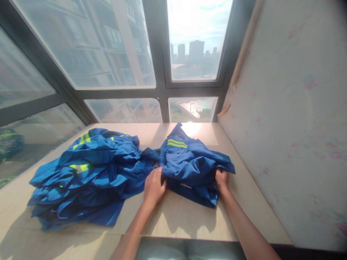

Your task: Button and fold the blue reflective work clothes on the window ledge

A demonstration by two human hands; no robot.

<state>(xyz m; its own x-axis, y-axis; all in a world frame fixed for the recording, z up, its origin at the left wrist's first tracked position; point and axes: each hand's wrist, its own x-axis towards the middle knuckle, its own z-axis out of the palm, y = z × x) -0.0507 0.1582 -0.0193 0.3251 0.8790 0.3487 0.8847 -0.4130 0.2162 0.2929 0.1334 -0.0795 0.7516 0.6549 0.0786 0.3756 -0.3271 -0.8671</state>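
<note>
A blue work jacket (187, 159) with yellow-green reflective strips lies partly bunched on the pale wooden sill (195, 229). My left hand (155, 186) grips its left edge, fingers on top and thumb below. At the jacket's right side my right hand (222, 180) is closed on the cloth, its fingertips hidden under a fold. The near lower flap hangs between my hands, slightly raised and casting a shadow. To the left spreads a crumpled heap of blue work clothes (92, 173) with similar bright strips, touching the jacket near my left hand.
Grey-framed windows (159, 72) rise behind and to the left of the sill. A wall with faded flower-patterned paper (292, 119) stands close on the right, its covering peeling near the window corner. The sill's front edge (184, 238) runs just before my forearms.
</note>
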